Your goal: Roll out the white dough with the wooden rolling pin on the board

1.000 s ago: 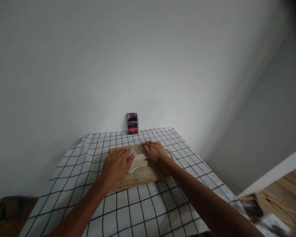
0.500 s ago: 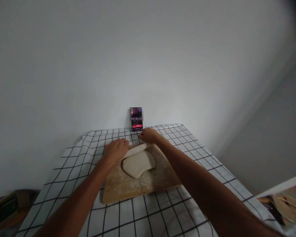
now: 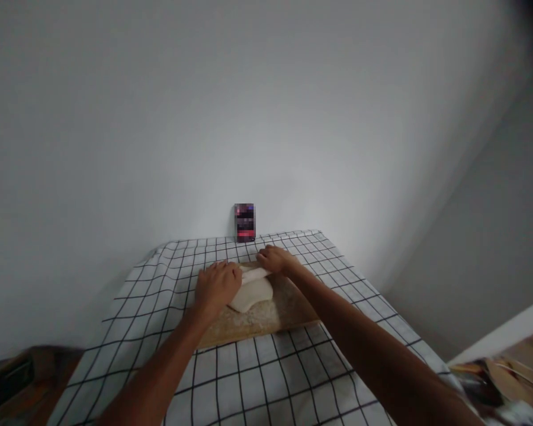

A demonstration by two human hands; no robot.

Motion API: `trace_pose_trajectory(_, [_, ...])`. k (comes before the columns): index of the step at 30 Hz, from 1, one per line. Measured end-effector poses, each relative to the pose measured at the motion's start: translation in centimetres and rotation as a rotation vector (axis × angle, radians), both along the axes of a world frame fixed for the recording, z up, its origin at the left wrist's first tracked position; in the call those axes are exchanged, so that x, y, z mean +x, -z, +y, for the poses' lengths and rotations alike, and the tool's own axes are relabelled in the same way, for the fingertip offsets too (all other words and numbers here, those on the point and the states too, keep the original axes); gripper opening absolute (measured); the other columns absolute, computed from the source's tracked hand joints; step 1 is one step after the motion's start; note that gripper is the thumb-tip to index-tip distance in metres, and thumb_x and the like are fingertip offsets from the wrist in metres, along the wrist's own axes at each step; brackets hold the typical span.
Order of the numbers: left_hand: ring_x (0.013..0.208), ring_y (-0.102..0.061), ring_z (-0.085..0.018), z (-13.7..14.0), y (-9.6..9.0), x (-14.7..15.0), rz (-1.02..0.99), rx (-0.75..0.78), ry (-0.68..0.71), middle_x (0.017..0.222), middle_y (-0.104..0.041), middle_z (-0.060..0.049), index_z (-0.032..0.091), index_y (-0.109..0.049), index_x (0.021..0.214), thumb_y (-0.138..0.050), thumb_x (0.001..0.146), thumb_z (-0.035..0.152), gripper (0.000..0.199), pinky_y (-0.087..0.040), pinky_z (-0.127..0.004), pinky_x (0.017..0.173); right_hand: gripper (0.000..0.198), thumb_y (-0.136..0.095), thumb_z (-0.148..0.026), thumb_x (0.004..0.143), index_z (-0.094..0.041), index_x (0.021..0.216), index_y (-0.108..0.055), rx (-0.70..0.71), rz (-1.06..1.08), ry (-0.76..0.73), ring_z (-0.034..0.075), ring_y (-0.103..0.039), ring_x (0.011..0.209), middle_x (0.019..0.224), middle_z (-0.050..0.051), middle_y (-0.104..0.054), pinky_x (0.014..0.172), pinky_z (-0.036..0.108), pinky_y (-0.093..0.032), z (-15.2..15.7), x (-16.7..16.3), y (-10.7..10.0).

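Observation:
A pale rolling pin (image 3: 254, 275) lies across the far part of a sheet of white dough (image 3: 252, 296). My left hand (image 3: 217, 284) is closed over the pin's left end, fingers curled down and covering it. Around the right end, a little farther from me, my right hand (image 3: 275, 259) is closed too. Both ends of the pin are hidden under my hands. Beneath the dough is a flour-dusted wooden board (image 3: 288, 307), with part of its left side behind my left hand and forearm.
A white tablecloth with black grid lines (image 3: 231, 378) covers the table. Against the white wall (image 3: 266, 118) leans a phone (image 3: 245, 223) with a blurred screen. A box-like object (image 3: 15, 378) stands low at left; cluttered items (image 3: 506, 378) lie low at right.
My left hand has shifted right along with the pin, covering more of the dough's left side. My right hand appears slightly lower and farther right. The camera view has shifted a little.

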State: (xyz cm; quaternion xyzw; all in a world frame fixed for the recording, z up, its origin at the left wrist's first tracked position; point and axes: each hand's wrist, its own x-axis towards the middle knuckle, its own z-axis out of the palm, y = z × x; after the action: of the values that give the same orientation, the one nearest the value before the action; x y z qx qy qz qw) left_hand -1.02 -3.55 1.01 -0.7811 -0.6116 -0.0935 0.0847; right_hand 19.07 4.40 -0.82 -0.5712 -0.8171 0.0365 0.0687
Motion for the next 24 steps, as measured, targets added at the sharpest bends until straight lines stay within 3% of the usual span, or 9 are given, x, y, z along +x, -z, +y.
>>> trace_pose_trajectory(4, [0.139,-0.053,-0.036,-2.5,0.3,0.9,-0.024,0.121,0.026,0.146,-0.063,-0.015,0.018,-0.068,0.131,-0.039,0.100,0.027,0.043,-0.040,-0.060,0.113,0.049,-0.025,-0.040,0.110,-0.023,0.121,-0.069,0.100,0.036,-0.007,0.024,-0.064,0.118,0.128,0.010,-0.070,0.098,0.037,-0.047,-4.1,1.0,0.5])
trace_pose_trajectory(8, [0.146,-0.047,-0.033,-4.1,1.4,0.8,-0.029,0.159,0.100,0.151,-0.060,-0.009,0.021,-0.064,0.138,-0.035,0.101,0.029,0.048,-0.031,-0.060,0.122,0.049,-0.024,-0.036,0.111,-0.020,0.127,-0.067,0.197,0.126,-0.066,0.022,-0.059,0.127,0.136,0.010,-0.067,0.110,0.037,-0.040,-7.5,1.5,1.5])
trace_pose_trajectory(13, [0.149,-0.044,-0.030,-7.0,2.8,0.3,-0.034,0.136,0.181,0.159,-0.051,-0.005,0.029,-0.055,0.147,-0.040,0.096,0.030,0.052,-0.030,-0.058,0.125,0.045,-0.030,-0.038,0.110,-0.019,0.138,-0.060,0.256,0.229,-0.037,0.024,-0.046,0.141,0.151,0.012,-0.056,0.116,0.038,-0.034,-11.7,2.2,2.4])
trace_pose_trajectory(16, [0.151,-0.040,-0.028,-8.9,3.0,0.4,-0.045,0.095,0.210,0.163,-0.045,-0.003,0.030,-0.050,0.151,-0.045,0.093,0.029,0.058,-0.028,-0.057,0.127,0.045,-0.045,-0.053,0.105,-0.022,0.134,-0.060,0.258,0.248,-0.035,0.027,-0.053,0.129,0.138,0.012,-0.062,0.108,0.041,-0.040,-13.7,2.4,2.7])
trace_pose_trajectory(20, [0.151,-0.041,-0.026,-10.6,2.3,0.1,-0.109,-0.004,0.256,0.162,-0.046,-0.003,0.027,-0.047,0.152,-0.046,0.094,0.030,0.058,-0.027,-0.056,0.128,0.052,-0.067,-0.066,0.089,-0.021,0.115,-0.066,0.275,0.265,0.051,0.029,-0.057,0.113,0.119,0.010,-0.065,0.099,0.042,-0.042,-14.9,2.2,3.3])
trace_pose_trajectory(24, [0.155,-0.034,-0.027,-10.7,1.1,-2.9,-0.222,-0.126,0.290,0.165,-0.041,-0.003,0.029,-0.045,0.153,-0.054,0.092,0.037,0.062,-0.025,-0.055,0.129,0.054,-0.070,-0.069,0.085,-0.020,0.107,-0.068,0.341,0.288,0.138,0.030,-0.057,0.109,0.113,0.011,-0.065,0.095,0.041,-0.042,-15.2,1.9,4.3])
